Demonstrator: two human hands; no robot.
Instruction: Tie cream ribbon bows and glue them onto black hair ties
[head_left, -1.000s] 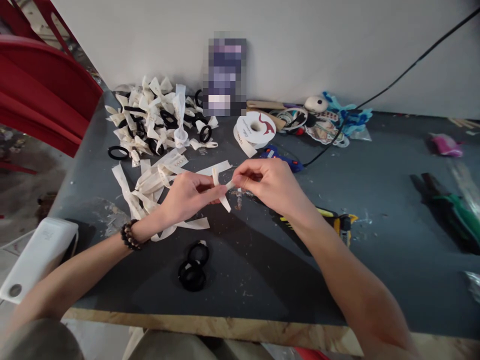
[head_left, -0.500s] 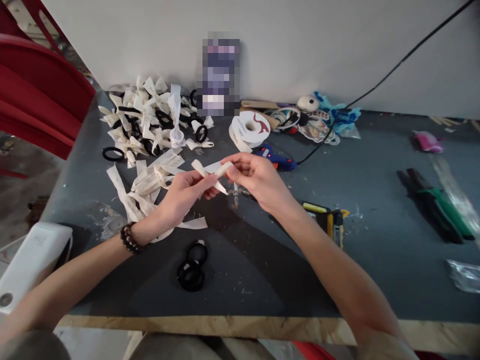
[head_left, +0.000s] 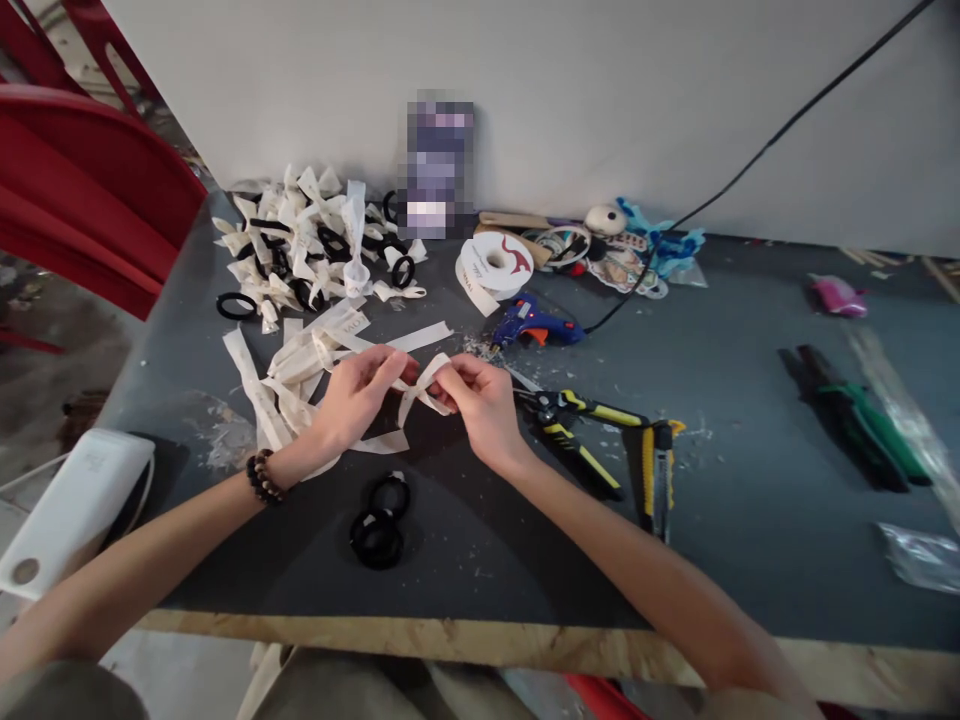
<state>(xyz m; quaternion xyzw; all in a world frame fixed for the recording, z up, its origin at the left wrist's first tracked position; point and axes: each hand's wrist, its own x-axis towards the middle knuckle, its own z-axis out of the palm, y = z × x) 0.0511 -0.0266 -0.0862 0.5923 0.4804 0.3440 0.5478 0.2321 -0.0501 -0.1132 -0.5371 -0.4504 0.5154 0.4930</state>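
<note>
My left hand and my right hand meet over the dark table, both pinching one cream ribbon piece that is bent into a loop between the fingertips. A bead bracelet sits on my left wrist. Loose cut ribbon strips lie just left of my left hand. Two black hair ties lie on the table below the hands.
A heap of finished ribbon bows and black ties fills the back left. Behind the hands are a ribbon spool and a blue glue gun. Yellow-handled pliers, a utility knife and green-handled pliers lie right. White device at left edge.
Both hands dropped lower and closer to me, bringing the ribbon piece down near the table. The right hand slid left, uncovering the glue gun and the yellow pliers.
</note>
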